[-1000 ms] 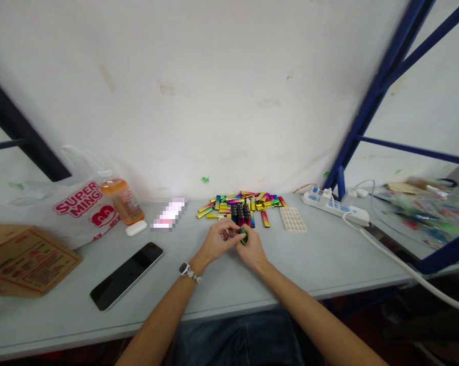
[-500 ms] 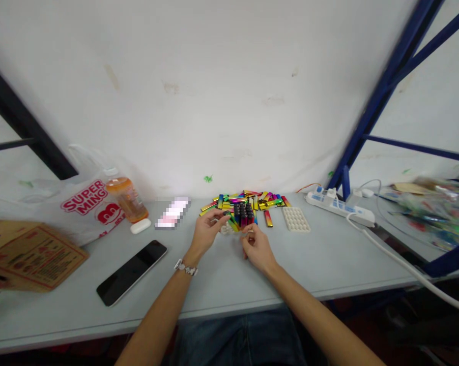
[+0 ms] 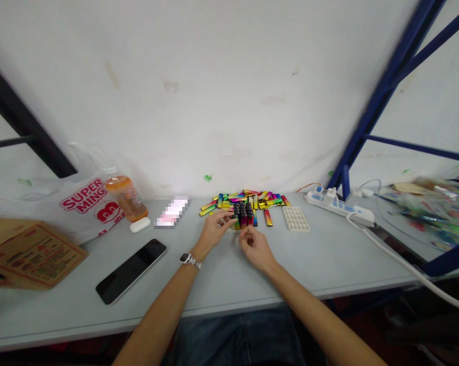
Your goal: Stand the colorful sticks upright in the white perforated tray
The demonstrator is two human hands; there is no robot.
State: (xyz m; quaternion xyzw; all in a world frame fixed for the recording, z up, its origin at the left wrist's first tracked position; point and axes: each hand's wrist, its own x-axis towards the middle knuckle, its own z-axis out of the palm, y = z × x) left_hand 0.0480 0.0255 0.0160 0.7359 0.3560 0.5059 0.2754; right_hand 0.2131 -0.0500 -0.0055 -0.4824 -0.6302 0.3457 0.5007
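A block of rainbow-coloured metallic lighters with black tops (image 3: 244,209) stands upright, close together, in front of a loose pile. Pinched around one lighter at the left side of this block is my left hand (image 3: 214,230), with a watch on its wrist; the fingers partly hide that lighter. My right hand (image 3: 257,248) is closed at the front right corner of the block, thumb and forefinger together. Whatever sits between those fingertips is too small to make out. The pale tray under the upright lighters is mostly hidden.
Loose lighters (image 3: 267,202) lie heaped against the wall. A white tray with rows of holes (image 3: 296,218) and a power strip (image 3: 340,206) are to the right. On the left are a black phone (image 3: 131,272), a lit phone (image 3: 172,211), a bottle (image 3: 126,198), a bag and a cardboard box (image 3: 34,254).
My left hand has moved right, bringing the lighter against the upright block. The left wrist has turned, showing the watch face. My right hand has shifted only slightly.
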